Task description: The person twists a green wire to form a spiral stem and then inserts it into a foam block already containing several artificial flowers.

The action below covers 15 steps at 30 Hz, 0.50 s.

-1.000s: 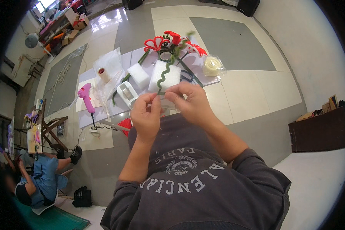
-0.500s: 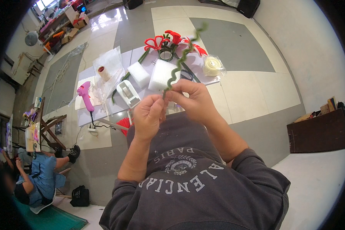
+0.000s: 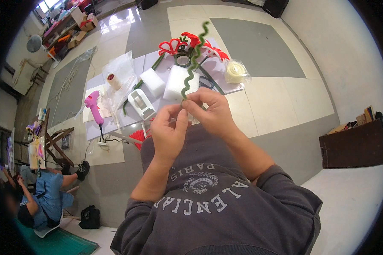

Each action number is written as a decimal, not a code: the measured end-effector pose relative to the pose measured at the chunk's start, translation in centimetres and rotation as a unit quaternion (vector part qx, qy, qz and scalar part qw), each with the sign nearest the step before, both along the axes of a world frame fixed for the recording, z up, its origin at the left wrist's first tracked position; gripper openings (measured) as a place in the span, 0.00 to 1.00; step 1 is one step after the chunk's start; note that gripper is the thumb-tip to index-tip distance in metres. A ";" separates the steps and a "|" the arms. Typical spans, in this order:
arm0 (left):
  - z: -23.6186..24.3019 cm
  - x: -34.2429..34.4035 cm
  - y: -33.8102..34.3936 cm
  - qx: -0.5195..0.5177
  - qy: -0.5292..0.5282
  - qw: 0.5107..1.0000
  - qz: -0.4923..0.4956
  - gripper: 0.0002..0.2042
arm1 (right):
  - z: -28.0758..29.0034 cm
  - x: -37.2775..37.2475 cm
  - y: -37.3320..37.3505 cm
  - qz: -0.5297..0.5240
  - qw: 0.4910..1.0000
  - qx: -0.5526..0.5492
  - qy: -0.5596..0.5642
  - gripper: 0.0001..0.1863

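while both hands meet above the lap, the right hand (image 3: 215, 112) pinches the bottom end of a wavy green pipe cleaner (image 3: 194, 59) that stands up from its fingers, and the left hand (image 3: 168, 131) pinches just beside it. white foam blocks (image 3: 174, 83), a tape dispenser (image 3: 140, 102), a pink glue gun (image 3: 93, 106) and red pipe-cleaner flowers (image 3: 187, 42) lie on the floor beyond.

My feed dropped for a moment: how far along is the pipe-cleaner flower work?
Done: red petal loops lie formed on the white sheet. In hand: both hands, left hand and right hand, pinch the lower end of a wavy green pipe cleaner, standing upright. Left: it looks unattached to the petals; the pink glue gun lies unused.
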<state>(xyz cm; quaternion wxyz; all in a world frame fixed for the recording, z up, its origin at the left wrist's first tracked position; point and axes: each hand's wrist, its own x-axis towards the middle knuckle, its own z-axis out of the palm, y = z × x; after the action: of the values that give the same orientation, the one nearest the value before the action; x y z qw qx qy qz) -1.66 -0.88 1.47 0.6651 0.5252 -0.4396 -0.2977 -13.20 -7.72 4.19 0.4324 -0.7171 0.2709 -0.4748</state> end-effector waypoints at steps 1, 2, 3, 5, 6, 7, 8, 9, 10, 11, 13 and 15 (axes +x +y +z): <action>0.0 -0.1 0.0 -0.010 -0.021 1.000 0.019 0.07 | 0.1 -0.1 0.0 -0.007 1.000 -0.003 0.002 0.07; 0.0 0.0 -0.1 -0.010 -0.017 1.000 0.022 0.07 | 0.2 -0.1 0.0 -0.013 1.000 -0.007 0.005 0.07; 0.1 0.2 -0.1 -0.011 -0.012 1.000 0.024 0.07 | 0.1 -0.1 0.0 -0.017 1.000 -0.007 0.002 0.07; 0.3 0.3 -0.3 -0.035 -0.071 0.996 0.037 0.07 | -0.1 -0.2 0.0 -0.024 1.000 -0.008 -0.003 0.07; 0.5 0.3 -0.4 -0.057 -0.133 0.988 0.046 0.07 | 0.0 -0.2 0.1 -0.026 1.000 -0.015 0.002 0.07; 0.6 0.3 -0.5 -0.079 -0.195 0.976 0.056 0.07 | 0.0 -0.2 0.1 -0.028 0.999 -0.021 0.007 0.07; 0.5 0.4 -0.5 -0.087 -0.218 0.970 0.069 0.06 | 0.1 -0.2 0.1 -0.030 0.999 -0.028 0.012 0.07; 0.4 0.5 -0.6 -0.096 -0.240 0.962 0.082 0.06 | 0.0 -0.2 0.1 -0.029 0.998 -0.035 0.031 0.07; 0.3 0.5 -0.6 -0.105 -0.263 0.954 0.095 0.06 | -0.2 -0.3 0.0 -0.029 0.997 -0.043 0.049 0.07; 0.3 0.6 -0.6 -0.112 -0.279 0.948 0.102 0.06 | -0.3 -0.4 0.0 -0.028 0.996 -0.050 0.067 0.07; 0.1 0.7 -0.6 -0.126 -0.307 0.936 0.117 0.05 | 0.3 -0.5 0.4 -0.011 0.999 0.011 0.052 0.08; 0.0 0.7 -0.7 -0.145 -0.314 0.928 0.136 0.05 | 1.0 -0.5 0.7 0.003 0.997 0.053 0.051 0.08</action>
<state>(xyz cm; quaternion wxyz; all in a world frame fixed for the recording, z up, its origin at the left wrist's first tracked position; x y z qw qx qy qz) -1.01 -1.61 1.50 0.5961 0.5448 -0.5882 0.0426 -13.72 -7.07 5.15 0.4566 -0.7177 0.3149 -0.4211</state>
